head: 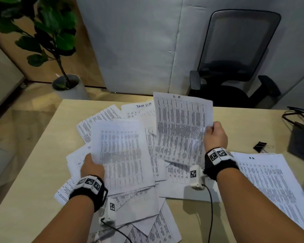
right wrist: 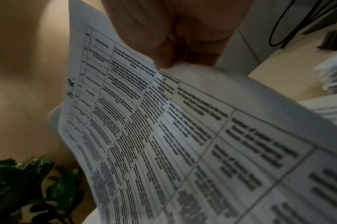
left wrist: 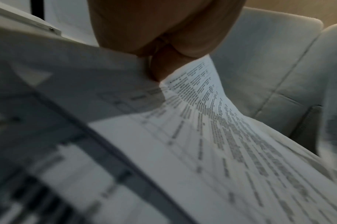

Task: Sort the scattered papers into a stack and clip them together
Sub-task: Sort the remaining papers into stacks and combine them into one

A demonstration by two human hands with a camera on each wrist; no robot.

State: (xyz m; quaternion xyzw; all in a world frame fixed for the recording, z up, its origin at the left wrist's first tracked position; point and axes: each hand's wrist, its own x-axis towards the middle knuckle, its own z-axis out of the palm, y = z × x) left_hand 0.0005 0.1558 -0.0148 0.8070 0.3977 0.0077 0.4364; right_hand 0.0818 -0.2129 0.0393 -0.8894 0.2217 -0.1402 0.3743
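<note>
Looking down from the head camera, we see our left hand [head: 92,166] pinching the near-left edge of one sheet [head: 123,155], lifted above the scattered pile [head: 147,207] on the table [head: 33,199]. Our right hand [head: 215,135] grips a second sheet [head: 181,127], marked "H.R." at its top, by its right edge and holds it raised and tilted. A neat stack [head: 277,183] lies to the right, just beside our right forearm. A black clip [head: 261,146] sits on the table beyond it, apart from the papers. A chair [head: 235,58] and a plant [head: 47,32] stand behind.

At the left wrist, curled fingers [left wrist: 163,66] close on the sheet's edge [left wrist: 192,84]; the rest is blurred.

At the right wrist, a thumb [right wrist: 144,33] presses the printed table's margin [right wrist: 125,68], the fingers closed on the paper.
</note>
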